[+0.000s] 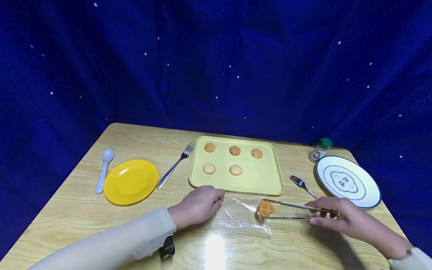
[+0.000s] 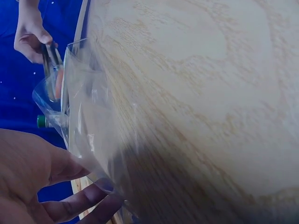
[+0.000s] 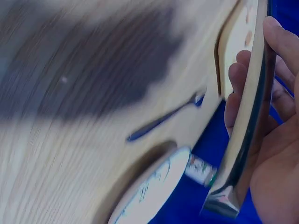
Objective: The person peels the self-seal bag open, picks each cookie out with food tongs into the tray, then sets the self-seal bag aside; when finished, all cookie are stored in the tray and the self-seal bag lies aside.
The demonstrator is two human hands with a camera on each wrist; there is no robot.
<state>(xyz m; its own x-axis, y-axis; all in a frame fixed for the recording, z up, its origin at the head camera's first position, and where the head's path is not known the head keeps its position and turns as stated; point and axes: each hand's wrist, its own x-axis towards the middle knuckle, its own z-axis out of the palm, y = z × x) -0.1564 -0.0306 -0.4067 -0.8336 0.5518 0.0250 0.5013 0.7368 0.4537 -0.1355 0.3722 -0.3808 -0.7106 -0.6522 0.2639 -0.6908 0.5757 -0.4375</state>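
My left hand [image 1: 199, 206] pinches the edge of a clear plastic bag [image 2: 88, 107] in front of the yellow tray. In my right hand [image 1: 342, 217] is a pair of metal tongs [image 1: 300, 206], its tips pointing left. Between the tips is an orange-brown cookie [image 1: 266, 209] with a cut-out pattern, at the bag's right end. Whether it is inside the film or just at the mouth, I cannot tell. The right wrist view shows the bent end of the tongs [image 3: 243, 135] along my palm. Several cookies lie on the pale yellow tray [image 1: 261, 179] in two rows.
Left of the tray are a fork [image 1: 175, 165], a yellow plate [image 1: 131, 182] and a pale spoon [image 1: 104, 170]. To its right lie a smaller fork [image 1: 303, 186], a white patterned plate [image 1: 349, 182] and a green-capped seasoning jar [image 1: 319, 150]. A blue curtain [image 1: 216, 67] hangs behind the table.
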